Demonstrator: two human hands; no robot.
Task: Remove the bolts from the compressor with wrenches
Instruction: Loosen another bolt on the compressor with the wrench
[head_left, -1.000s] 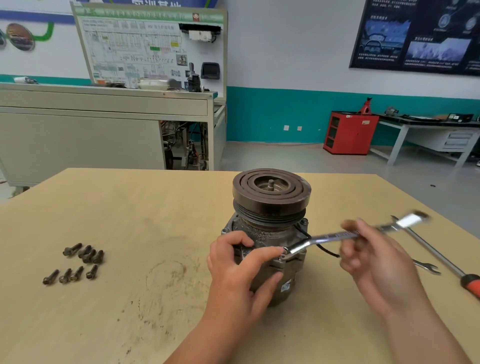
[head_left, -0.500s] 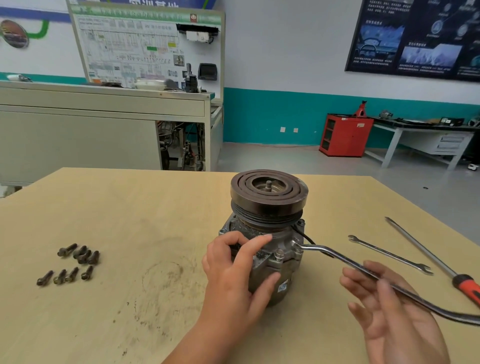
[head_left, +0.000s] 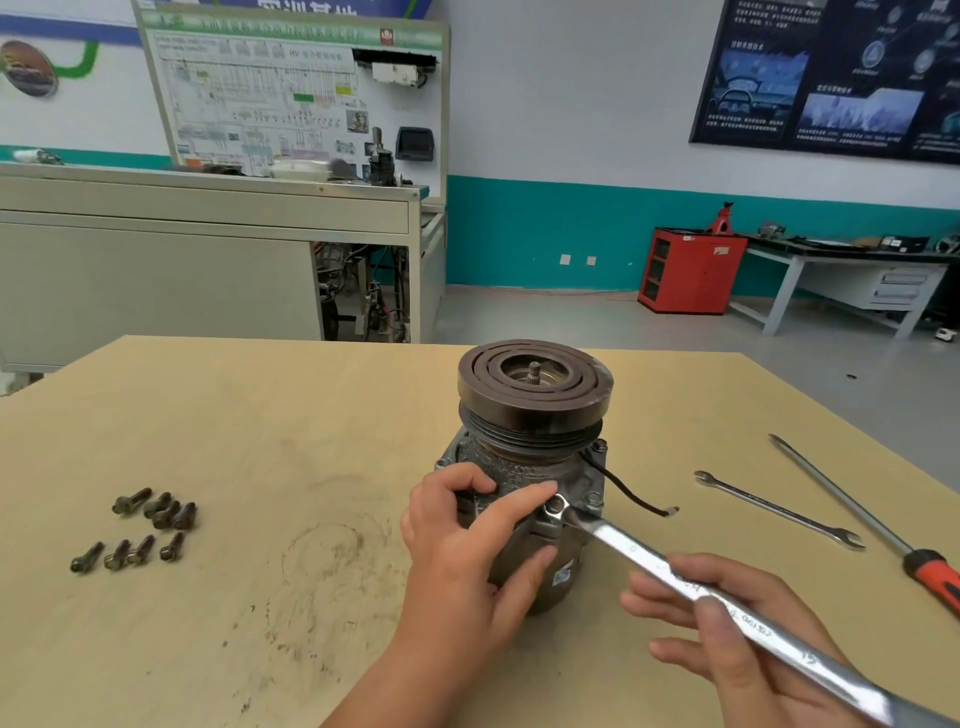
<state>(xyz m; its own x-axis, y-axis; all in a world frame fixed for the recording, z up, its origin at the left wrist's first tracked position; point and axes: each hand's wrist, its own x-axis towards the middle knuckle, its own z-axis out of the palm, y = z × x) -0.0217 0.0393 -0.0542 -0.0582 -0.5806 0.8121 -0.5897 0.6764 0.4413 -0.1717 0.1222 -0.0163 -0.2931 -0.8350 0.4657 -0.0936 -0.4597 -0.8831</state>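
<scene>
The wrench (head_left: 649, 558) has swung clockwise: its handle, earlier pointing toward the frame's right, now runs to the lower right, with the right hand (head_left: 727, 639) following it down and nearer.

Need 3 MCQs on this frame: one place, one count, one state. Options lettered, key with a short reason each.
1. Where do the loose bolts lie on the table?
A. Left of the compressor
B. On top of the pulley
C. Beside the screwdriver

2. How many loose bolts are there?
A. Three
B. Eight
C. Twelve

3. What is the right hand doing?
A. Resting empty on the table
B. Holding the wrench seated on a bolt
C. Gripping the screwdriver

Key:
1 A: they sit in two rows well left of the compressor.
2 B: four in each row.
3 B: the wrench runs from that hand to a bolt on the housing, while the left hand steadies the body.
</scene>
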